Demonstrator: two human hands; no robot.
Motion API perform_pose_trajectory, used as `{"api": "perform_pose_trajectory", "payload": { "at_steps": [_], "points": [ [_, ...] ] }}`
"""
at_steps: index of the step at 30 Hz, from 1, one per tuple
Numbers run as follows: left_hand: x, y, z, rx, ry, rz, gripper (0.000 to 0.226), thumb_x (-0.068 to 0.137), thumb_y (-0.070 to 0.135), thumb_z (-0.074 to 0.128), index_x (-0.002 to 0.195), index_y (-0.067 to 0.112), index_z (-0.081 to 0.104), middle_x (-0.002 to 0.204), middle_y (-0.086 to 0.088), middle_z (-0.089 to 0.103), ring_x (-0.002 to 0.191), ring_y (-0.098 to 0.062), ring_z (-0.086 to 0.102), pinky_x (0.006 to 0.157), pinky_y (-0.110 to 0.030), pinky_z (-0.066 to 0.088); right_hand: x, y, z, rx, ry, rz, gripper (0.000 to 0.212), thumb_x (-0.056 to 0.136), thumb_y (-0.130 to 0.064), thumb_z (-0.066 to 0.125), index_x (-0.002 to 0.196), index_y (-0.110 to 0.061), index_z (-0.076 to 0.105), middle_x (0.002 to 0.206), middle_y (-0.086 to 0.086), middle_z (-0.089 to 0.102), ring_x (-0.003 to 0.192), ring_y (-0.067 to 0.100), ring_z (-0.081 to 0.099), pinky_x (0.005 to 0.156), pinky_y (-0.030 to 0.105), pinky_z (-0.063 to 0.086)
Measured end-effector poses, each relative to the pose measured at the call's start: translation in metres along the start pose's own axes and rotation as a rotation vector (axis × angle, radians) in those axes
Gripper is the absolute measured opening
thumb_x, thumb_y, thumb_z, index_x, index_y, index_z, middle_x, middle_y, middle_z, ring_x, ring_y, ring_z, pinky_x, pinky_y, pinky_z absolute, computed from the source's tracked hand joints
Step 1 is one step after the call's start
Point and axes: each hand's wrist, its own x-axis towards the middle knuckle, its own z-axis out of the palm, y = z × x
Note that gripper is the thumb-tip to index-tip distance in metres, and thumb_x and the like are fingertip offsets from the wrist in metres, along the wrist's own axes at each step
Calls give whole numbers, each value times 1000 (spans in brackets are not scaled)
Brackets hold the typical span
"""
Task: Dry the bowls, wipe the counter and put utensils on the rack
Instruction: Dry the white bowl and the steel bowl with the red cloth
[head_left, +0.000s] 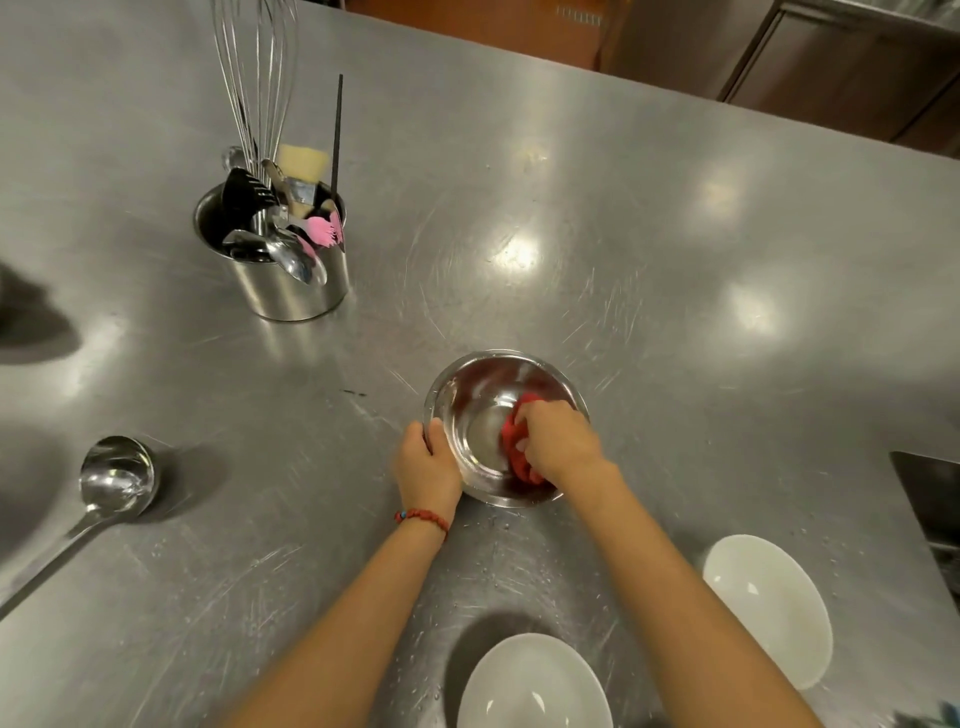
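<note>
Steel was nearly everything I saw from the head camera: a brushed, scuffed counter (623, 208) with lamp glare on it and a scatter of water beads near my end. On it sat the small steel bowl (483, 384), round, deep and mirror-bright inside. My left hand (427, 470) gripped its near-left rim, thumb over the edge, pinning it to the counter. My right hand (558, 441) was curled round a bunched red cloth (519, 457) and pressed it against the bowl's inner right wall.

To do this step well, I judged, the cloth had to sweep the whole curve, floor to rim, while the left hand turned the bowl a little at a time; a slick, wet bowl like this would likely skate if that grip slackened.

Two white bowls, one close to me (535, 691) and one to the right (766, 608), looked glazed, smooth and shallow; both sat upright and, I supposed, waited for the cloth. A long-handled steel ladle (117, 475) lay well to the left. Farther off stood a steel utensil holder (296, 291), cylindrical, crowded with a wire whisk (257, 78), spoons, a pink silicone spatula (324, 231) and a pastry brush (304, 166).
</note>
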Motion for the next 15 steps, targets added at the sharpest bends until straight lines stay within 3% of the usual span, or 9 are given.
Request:
{"api": "perform_pose_trajectory", "payload": {
  "at_steps": [2,4,5,7,9,11,13,15],
  "points": [
    [-1,0,2,-2,-12,0,41,94,12,41,55,18,30,55,2,34,51,-11,31,48,-24,27,-2,-8,3,261,-109,-59,23,82,-9,62,105,-12,65,85,8,70,71,23,68,74,26,56],
    [2,-1,0,14,-34,10,41,95,14,40,55,19,32,56,2,35,51,-9,32,48,-20,30,1,-19,11,490,-105,-90,20,82,-8,64,100,-14,67,69,0,64,48,8,60,48,7,47],
    [4,-2,-2,17,-44,19,41,95,14,40,55,19,32,56,2,36,52,-9,33,48,-19,30,4,-23,15,556,-50,-82,19,82,-8,65,98,-17,68,69,-1,63,44,5,56,43,4,43],
    [6,-3,-5,22,-57,33,40,95,15,40,56,19,33,57,2,37,52,-9,33,49,-23,31,10,-30,23,628,75,-69,18,83,-12,64,99,-21,67,72,3,64,39,4,55,47,9,48],
    [4,-3,-6,24,-47,39,41,95,15,41,55,19,32,56,2,35,51,-9,31,48,-24,28,16,-34,26,545,196,-77,18,86,-15,61,103,-21,64,79,7,66,50,9,61,66,25,56],
    [2,-3,-6,17,-32,45,42,94,15,42,54,19,31,54,2,33,50,-10,30,47,-22,28,21,-34,25,375,283,-46,21,90,-18,54,110,-19,60,99,10,63,80,23,63,79,36,51],
    [2,-2,-7,5,-13,30,42,94,15,42,54,18,31,54,2,33,50,-10,30,47,-20,30,21,-27,21,221,311,-7,23,93,-19,46,114,-15,55,111,13,55,97,30,55,80,37,45],
    [3,-1,-7,-2,-11,13,41,95,16,41,55,17,31,55,1,35,52,-11,31,51,-27,31,16,-17,17,66,289,13,25,94,-19,41,115,-12,53,114,16,53,103,32,51,83,39,45]
  ]
}}
